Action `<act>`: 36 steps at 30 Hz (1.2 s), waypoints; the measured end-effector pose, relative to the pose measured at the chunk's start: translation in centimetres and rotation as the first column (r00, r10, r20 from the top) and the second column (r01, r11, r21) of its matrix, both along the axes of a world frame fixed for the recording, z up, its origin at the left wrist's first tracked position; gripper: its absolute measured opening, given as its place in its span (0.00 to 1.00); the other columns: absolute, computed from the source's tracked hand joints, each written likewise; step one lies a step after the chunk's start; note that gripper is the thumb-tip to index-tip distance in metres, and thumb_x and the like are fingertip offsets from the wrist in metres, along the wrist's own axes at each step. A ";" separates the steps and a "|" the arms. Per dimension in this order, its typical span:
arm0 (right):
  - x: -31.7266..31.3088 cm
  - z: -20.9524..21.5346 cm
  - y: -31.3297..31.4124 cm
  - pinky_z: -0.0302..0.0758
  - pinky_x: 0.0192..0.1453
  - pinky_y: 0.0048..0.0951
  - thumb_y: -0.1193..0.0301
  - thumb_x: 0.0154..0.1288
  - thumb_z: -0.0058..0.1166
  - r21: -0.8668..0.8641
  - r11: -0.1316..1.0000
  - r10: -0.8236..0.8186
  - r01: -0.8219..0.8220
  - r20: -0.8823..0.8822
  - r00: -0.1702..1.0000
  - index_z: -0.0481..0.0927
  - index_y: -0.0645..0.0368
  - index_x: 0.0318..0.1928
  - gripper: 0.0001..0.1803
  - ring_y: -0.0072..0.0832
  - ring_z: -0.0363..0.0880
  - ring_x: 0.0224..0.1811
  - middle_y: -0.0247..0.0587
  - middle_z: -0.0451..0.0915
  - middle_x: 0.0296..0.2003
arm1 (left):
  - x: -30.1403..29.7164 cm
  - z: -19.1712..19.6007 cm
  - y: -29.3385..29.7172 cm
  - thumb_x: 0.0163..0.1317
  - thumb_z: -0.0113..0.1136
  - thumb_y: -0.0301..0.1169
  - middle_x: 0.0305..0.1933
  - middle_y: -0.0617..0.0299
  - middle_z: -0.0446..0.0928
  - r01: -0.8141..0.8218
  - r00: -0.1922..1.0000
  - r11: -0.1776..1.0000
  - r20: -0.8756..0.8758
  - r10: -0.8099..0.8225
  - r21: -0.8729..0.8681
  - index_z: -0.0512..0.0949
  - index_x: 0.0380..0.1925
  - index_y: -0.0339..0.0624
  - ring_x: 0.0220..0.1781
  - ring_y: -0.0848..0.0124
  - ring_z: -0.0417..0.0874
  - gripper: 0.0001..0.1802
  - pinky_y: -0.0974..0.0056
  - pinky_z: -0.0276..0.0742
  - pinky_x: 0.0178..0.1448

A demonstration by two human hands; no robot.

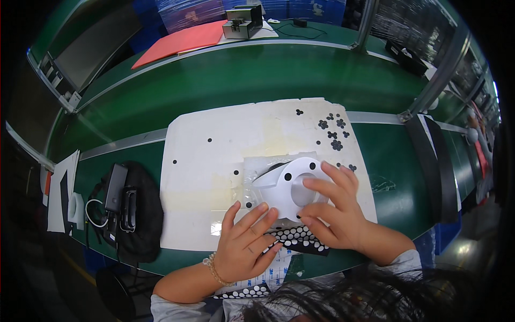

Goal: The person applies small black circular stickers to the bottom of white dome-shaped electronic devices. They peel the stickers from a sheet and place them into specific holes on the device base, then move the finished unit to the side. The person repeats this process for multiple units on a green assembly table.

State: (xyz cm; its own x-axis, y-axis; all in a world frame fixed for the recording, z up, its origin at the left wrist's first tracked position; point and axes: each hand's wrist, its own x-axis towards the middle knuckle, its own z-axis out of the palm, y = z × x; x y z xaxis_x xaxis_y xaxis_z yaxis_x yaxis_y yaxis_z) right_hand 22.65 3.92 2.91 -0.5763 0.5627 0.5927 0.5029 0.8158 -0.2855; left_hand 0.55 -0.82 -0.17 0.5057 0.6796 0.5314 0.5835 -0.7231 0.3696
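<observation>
A white, ring-shaped part (284, 196) with a round hole and a folded-looking flap lies on a pale, film-covered pad (251, 166). Two black round pads (288, 176) sit on its upper rim. My right hand (343, 212) is over the right side of the part; its thumb and index finger pinch together at a small black round pad (299, 217) on the lower rim, the other fingers stretched over the ring. My left hand (245, 244) has its fingers spread, fingertips at the part's lower left edge. Below the part lies a black strip with white dots (295, 234), partly covered by my left hand.
A large worn white board (198, 188) lies beneath, with loose black dots (336, 145) at its upper right. Printed backing paper (276, 271) hangs near the front edge. At left are a black bag and devices (129, 209); black sheets (432, 172) lie at right. A metal rail (225, 51) crosses behind.
</observation>
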 end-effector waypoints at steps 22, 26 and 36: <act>-1.9 3.2 7.6 0.60 0.53 0.29 0.68 0.52 0.52 -0.731 0.622 0.220 -0.281 -0.181 0.959 0.77 0.57 0.36 0.11 0.32 0.69 0.45 0.39 0.74 0.34 | 0.3 0.1 -0.1 0.48 0.62 0.33 0.56 0.57 0.70 -0.032 0.999 0.999 0.037 0.033 -0.029 0.73 0.21 0.44 0.61 0.62 0.65 0.08 0.45 0.49 0.63; -1.6 3.5 8.1 0.63 0.51 0.28 0.68 0.53 0.53 -0.863 0.401 0.159 -0.307 -0.264 0.951 0.77 0.58 0.36 0.10 0.31 0.68 0.47 0.41 0.74 0.36 | 0.5 0.1 -0.1 0.47 0.62 0.33 0.57 0.56 0.70 -0.029 0.998 0.999 0.052 0.031 -0.039 0.73 0.21 0.44 0.61 0.61 0.65 0.07 0.45 0.49 0.63; 0.5 2.7 -2.7 0.69 0.42 0.32 0.69 0.50 0.61 -0.392 0.897 0.138 -0.206 -0.197 0.971 0.74 0.58 0.44 0.19 0.33 0.74 0.36 0.38 0.76 0.34 | 0.0 0.8 -0.4 0.46 0.61 0.30 0.55 0.51 0.70 -0.027 0.977 0.999 0.213 0.019 0.037 0.72 0.22 0.44 0.59 0.57 0.67 0.07 0.47 0.46 0.65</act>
State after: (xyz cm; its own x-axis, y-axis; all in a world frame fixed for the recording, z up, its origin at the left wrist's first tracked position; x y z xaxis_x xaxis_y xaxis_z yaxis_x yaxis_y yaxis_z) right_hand 23.13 1.21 5.58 -0.6029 0.6746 0.4258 0.2849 0.6807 -0.6749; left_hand 0.59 -1.19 0.59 0.3624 0.6663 0.6517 0.5113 -0.7267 0.4587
